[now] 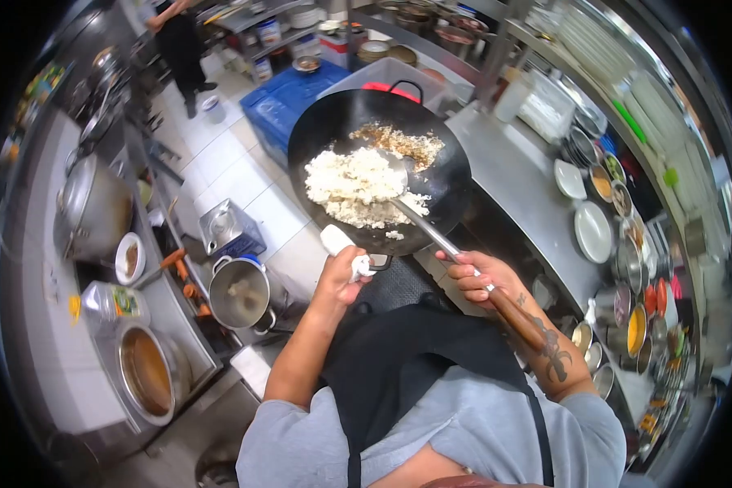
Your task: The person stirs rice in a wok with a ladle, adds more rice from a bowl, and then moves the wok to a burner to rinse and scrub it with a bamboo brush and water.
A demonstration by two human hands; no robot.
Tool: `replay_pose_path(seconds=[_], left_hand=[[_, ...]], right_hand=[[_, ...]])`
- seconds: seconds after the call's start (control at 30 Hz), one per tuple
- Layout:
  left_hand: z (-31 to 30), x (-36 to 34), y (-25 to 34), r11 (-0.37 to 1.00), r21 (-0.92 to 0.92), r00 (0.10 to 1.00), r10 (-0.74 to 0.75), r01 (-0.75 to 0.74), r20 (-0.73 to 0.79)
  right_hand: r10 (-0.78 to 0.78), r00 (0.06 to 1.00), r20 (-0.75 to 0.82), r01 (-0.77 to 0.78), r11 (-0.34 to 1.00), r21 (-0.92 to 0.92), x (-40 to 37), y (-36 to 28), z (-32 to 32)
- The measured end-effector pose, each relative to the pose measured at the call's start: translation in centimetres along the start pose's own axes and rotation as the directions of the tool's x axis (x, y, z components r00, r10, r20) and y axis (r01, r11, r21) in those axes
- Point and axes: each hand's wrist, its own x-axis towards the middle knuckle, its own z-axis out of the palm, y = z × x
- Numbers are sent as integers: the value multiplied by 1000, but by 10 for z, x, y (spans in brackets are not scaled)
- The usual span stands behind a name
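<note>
A large black wok (317, 134) is held up in front of me, with white rice (354, 179) on its near left and browned rice (407, 145) at its far side. My left hand (339, 275) is closed on the wok's near handle through a folded white cloth (335, 239). In my right hand (476, 276) is a long metal ladle (433, 230), gripped where the shaft meets its wooden handle. That wooden end runs back along my forearm. The ladle's head reaches into the rice and is partly covered by it.
To the right runs a steel counter (496, 154) with white plates (591, 232) and several small bowls. On the left stand a lidded pot (98, 207), a pot of brown liquid (145, 372) and a stockpot (237, 294). Beyond the wok is a blue bin (281, 102). Another person (179, 49) stands far left.
</note>
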Motion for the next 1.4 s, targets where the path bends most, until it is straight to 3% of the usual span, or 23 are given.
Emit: replay_pose_path(seconds=[0.07,0.13,0.27,0.43,0.53,0.57,0.7,0.83,0.97,1.03,1.1,1.17,1.23,1.3,1.4], left_hand=[[-29,-28,-1,991,-57,991,-114,118,69],[-39,-21,-1,973,-90,965,-197,214,172],[-46,-9,30,951,-73,933,-277,301,230],[-72,2,34,941,-28,884,-306,337,353],[-61,8,55,947,6,907,-309,320,286],[-70,22,53,920,-15,872,-365,391,327],[-80,32,60,907,-19,843,-384,421,376],[-92,48,55,879,-8,800,-430,477,418],[-96,55,55,898,19,797,-400,440,452],[-97,58,58,890,26,791,-418,455,446],[-88,53,62,898,57,818,-422,436,389],[-91,55,60,903,85,814,-418,421,403],[-88,55,60,910,79,836,-405,406,370],[-90,61,59,913,85,829,-400,400,390],[-85,55,62,913,78,830,-397,400,391]], right_hand=[[-79,996,-31,79,997,8,-19,49,13],[-196,976,-92,190,979,-71,-27,65,18],[-367,894,-257,300,916,-265,-3,86,42],[-488,847,-212,441,867,-231,2,123,39],[-514,840,-175,504,858,-102,11,125,52],[-524,837,-157,522,851,-59,12,128,55],[-592,794,-140,597,802,-7,16,145,60],[-716,687,-124,721,693,-8,6,163,67],[-841,503,-202,809,540,-232,-23,170,65],[-881,333,-336,705,469,-532,-31,169,65],[-900,144,-411,500,424,-755,-38,163,62],[-956,-15,-292,159,286,-945,-50,148,22],[-978,-136,-158,-233,187,-954,-60,126,-34],[-974,-227,-22,-597,157,-787,-64,102,-88],[-941,-234,245,-758,19,-653,-55,93,-114]])
